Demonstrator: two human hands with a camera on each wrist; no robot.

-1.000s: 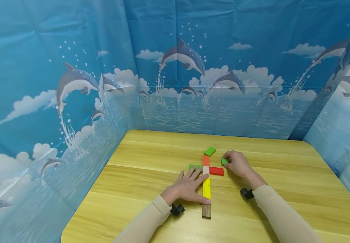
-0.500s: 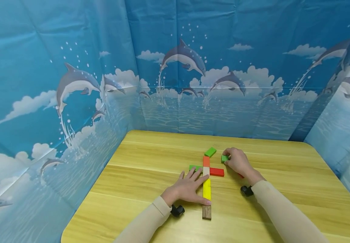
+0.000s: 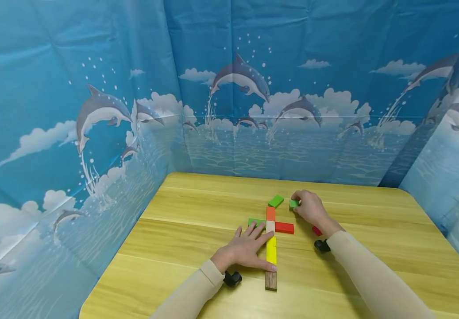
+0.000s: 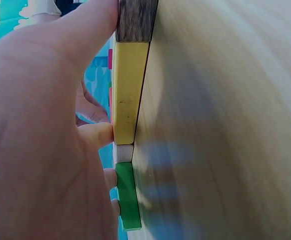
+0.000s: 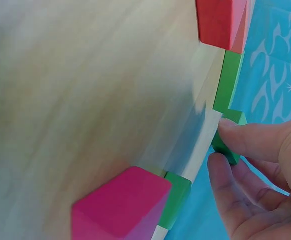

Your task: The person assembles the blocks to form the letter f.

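Writing is on no block. Left hand (image 3: 246, 250) lies flat, fingers spread, pressing the yellow block (image 3: 271, 249) of the cross at 6 o'clock on the table (image 3: 181, 230). Right hand (image 3: 310, 208), at 1 o'clock from the cross, pinches a green cube (image 3: 294, 204).

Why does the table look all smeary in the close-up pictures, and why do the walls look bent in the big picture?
In both wrist views the table sits very close and blurs, while the yellow block and the small green block pinched by the right hand stay sharper. In the head view a wide lens bends the blue dolphin walls; light is even, shadows soft.
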